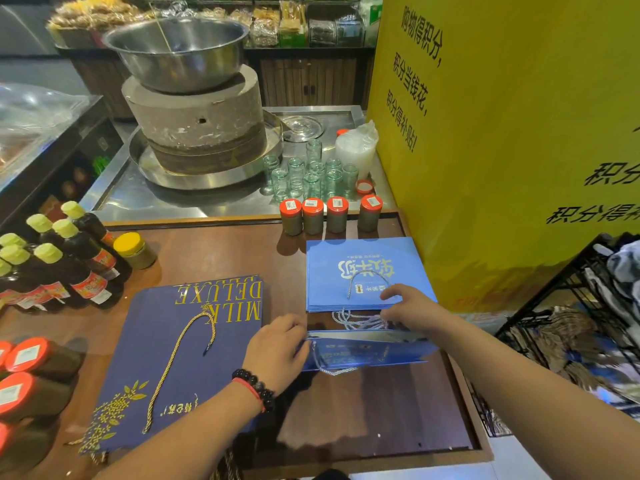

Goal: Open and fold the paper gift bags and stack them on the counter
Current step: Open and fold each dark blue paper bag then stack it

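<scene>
A light blue paper gift bag (367, 353) stands partly opened on the wooden counter (363, 417), its rope handle hanging at the front. My left hand (277, 351) grips its left edge. My right hand (412, 310) holds its far rim at the right, fingers curled over the paper. Just behind it lies a flat stack of light blue bags (367, 268) with white lettering. To the left lies a flat stack of dark blue bags (183, 358) printed MILK DELUXE, with a gold cord handle on top.
Dark sauce bottles (65, 265) crowd the counter's left side, with red-lidded jars (31, 375) below them. Several red-lidded jars (329, 213) line the far edge. Behind stand glass jars (308, 174), a stone mill (197, 123) and a steel bowl. A yellow sign (519, 133) and wire rack (588, 306) are right.
</scene>
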